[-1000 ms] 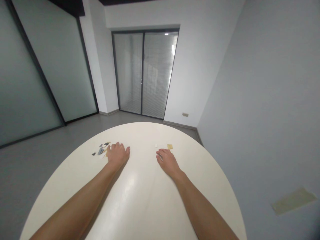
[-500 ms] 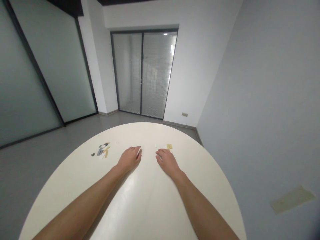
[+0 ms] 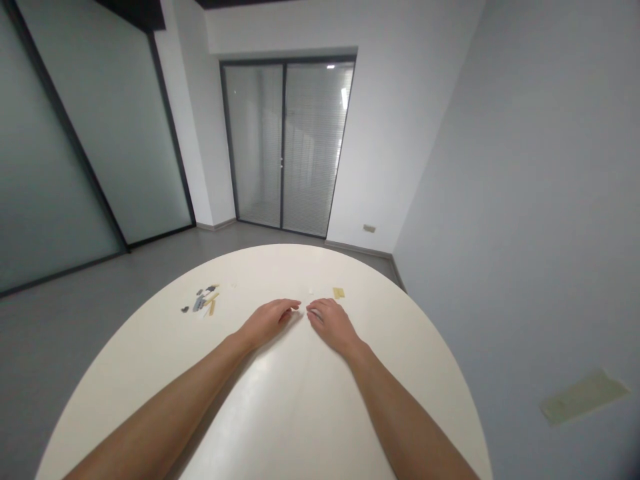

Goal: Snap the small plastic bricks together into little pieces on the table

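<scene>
My left hand (image 3: 273, 320) is low over the middle of the white round table (image 3: 300, 413). Its fingers stretch to the right, with a gap above the thumb, and I make out nothing held. Facing it, a short gap away, my right hand (image 3: 333, 323) has its fingers curled in towards the thumb. A greyish patch shows between them, too small to name. Just beyond the right fingers lie a small white piece (image 3: 311, 291) and a flat yellow piece (image 3: 339, 293).
Several small grey, black and yellow pieces lie in a loose cluster (image 3: 204, 300) on the table's left side. A tiny pale piece (image 3: 233, 286) lies to its right. The table's curved far edge faces a glass door (image 3: 290, 147), and a grey wall (image 3: 540, 200) rises on the right.
My left hand has moved right, bringing its fingertips close to the right hand's. My right hand has shifted slightly left. The pieces on the table have stayed where they were.
</scene>
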{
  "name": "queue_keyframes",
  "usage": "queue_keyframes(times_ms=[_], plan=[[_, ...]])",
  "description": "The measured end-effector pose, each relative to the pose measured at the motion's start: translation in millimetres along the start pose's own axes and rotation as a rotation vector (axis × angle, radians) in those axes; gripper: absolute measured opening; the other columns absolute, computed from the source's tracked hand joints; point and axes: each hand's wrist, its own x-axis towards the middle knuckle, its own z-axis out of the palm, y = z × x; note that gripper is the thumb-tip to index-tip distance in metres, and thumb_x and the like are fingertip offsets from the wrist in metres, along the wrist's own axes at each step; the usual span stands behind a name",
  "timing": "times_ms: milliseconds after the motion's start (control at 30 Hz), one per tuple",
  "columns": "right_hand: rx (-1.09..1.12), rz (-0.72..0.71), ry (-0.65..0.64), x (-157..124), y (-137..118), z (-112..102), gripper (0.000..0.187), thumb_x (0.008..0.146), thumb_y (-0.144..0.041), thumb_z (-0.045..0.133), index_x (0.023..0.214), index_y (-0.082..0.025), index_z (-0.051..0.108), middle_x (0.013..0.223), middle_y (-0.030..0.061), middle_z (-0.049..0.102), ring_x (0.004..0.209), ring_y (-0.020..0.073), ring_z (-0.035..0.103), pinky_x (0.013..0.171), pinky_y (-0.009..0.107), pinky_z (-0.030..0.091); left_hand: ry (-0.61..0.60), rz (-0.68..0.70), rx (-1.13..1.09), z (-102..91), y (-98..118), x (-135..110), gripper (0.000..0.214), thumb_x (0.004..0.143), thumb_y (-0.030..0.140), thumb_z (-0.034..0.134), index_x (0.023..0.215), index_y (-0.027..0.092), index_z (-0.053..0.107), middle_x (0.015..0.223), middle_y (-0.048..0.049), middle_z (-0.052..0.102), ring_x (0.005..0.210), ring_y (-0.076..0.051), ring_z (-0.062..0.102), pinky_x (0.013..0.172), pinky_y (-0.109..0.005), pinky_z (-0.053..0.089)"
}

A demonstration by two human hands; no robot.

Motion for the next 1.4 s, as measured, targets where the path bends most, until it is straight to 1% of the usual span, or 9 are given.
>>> queue_keyframes(times_ms=[200, 433, 667, 767, 867, 967, 1033, 1200, 1400], plan=[[0.056, -0.086, -0.017, 0, -6, 0, 0.017, 0.093, -0.027, 0.058, 0.106, -0.023, 0.069, 0.106, 0.0047, 0.071, 0.102, 0.0186, 0.061, 0.092, 0.032, 0.045, 0.026, 0.074, -0.067, 1.9, 5, 1, 0.04, 0.085, 0.011, 0.049, 0.121, 0.024, 0.059, 0.114, -0.0037, 0.068, 0.099, -0.017, 0.064, 0.092, -0.03, 0.049], [0.077, -0.108, -0.069, 1, -5, 0, 0.015, 0.089, -0.018, 0.063, 0.101, -0.023, 0.07, 0.103, 0.004, 0.071, 0.1, 0.0181, 0.061, 0.091, 0.031, 0.045, 0.024, 0.139, -0.142, 7.2, 12, 2, 0.044, 0.083, 0.006, 0.047, 0.121, 0.025, 0.059, 0.114, -0.0037, 0.066, 0.101, -0.016, 0.063, 0.091, -0.028, 0.05], [0.061, -0.039, -0.034, 3, -12, -4, 0.01, 0.093, -0.024, 0.059, 0.096, -0.021, 0.068, 0.097, 0.004, 0.071, 0.096, 0.0186, 0.061, 0.087, 0.031, 0.045, 0.086, -0.03, -0.037, 1.7, 10, 1, 0.033, 0.088, 0.021, 0.052, 0.119, 0.024, 0.061, 0.107, -0.0038, 0.07, 0.093, -0.018, 0.065, 0.085, -0.03, 0.051], [0.04, -0.002, 0.009, 3, -14, -7, 0.011, 0.095, -0.026, 0.057, 0.096, -0.021, 0.067, 0.097, 0.0049, 0.07, 0.096, 0.019, 0.061, 0.087, 0.031, 0.045, 0.116, -0.125, 0.02, -5.6, 15, 2, 0.025, 0.089, 0.032, 0.052, 0.106, 0.024, 0.068, 0.096, -0.0034, 0.073, 0.09, -0.021, 0.066, 0.082, -0.031, 0.05], [0.021, 0.008, 0.05, 4, -15, -9, 0.012, 0.096, -0.028, 0.055, 0.096, -0.021, 0.065, 0.097, 0.0053, 0.07, 0.096, 0.0197, 0.061, 0.087, 0.033, 0.045, 0.138, -0.219, -0.113, -7.8, 20, 6, 0.025, 0.089, 0.038, 0.051, 0.094, 0.023, 0.071, 0.09, -0.0034, 0.074, 0.082, -0.02, 0.067, 0.079, -0.031, 0.05], [0.016, 0.012, 0.102, 5, -15, -9, 0.015, 0.097, -0.03, 0.053, 0.097, -0.021, 0.065, 0.097, 0.0059, 0.07, 0.095, 0.0204, 0.061, 0.088, 0.034, 0.045, 0.196, -0.295, -0.312, -3.4, 26, 10, 0.03, 0.089, 0.041, 0.051, 0.095, 0.019, 0.07, 0.09, -0.0054, 0.075, 0.083, -0.021, 0.068, 0.078, -0.032, 0.051], [0.018, 0.012, 0.122, 6, -14, -8, 0.017, 0.098, -0.031, 0.052, 0.097, -0.021, 0.065, 0.097, 0.0065, 0.07, 0.096, 0.0208, 0.061, 0.089, 0.034, 0.046, 0.22, -0.3, -0.384, 0.2, 31, 11, 0.033, 0.088, 0.043, 0.051, 0.099, 0.018, 0.07, 0.093, -0.0065, 0.075, 0.085, -0.022, 0.068, 0.079, -0.033, 0.051], [0.023, -0.011, 0.141, 6, -13, -5, 0.016, 0.098, -0.03, 0.052, 0.097, -0.021, 0.066, 0.097, 0.007, 0.07, 0.097, 0.0217, 0.061, 0.09, 0.035, 0.046, 0.246, -0.265, -0.385, 1.7, 38, 10, 0.034, 0.089, 0.043, 0.05, 0.099, 0.019, 0.071, 0.096, -0.0059, 0.075, 0.087, -0.021, 0.066, 0.083, -0.033, 0.05], [0.023, -0.017, 0.122, 6, -13, -6, 0.014, 0.097, -0.029, 0.054, 0.097, -0.022, 0.066, 0.097, 0.0055, 0.071, 0.098, 0.0208, 0.06, 0.089, 0.033, 0.046, 0.232, -0.283, -0.397, 3.7, 33, 10, 0.032, 0.089, 0.042, 0.05, 0.089, 0.019, 0.071, 0.089, -0.0046, 0.074, 0.08, -0.02, 0.066, 0.077, -0.031, 0.049]])
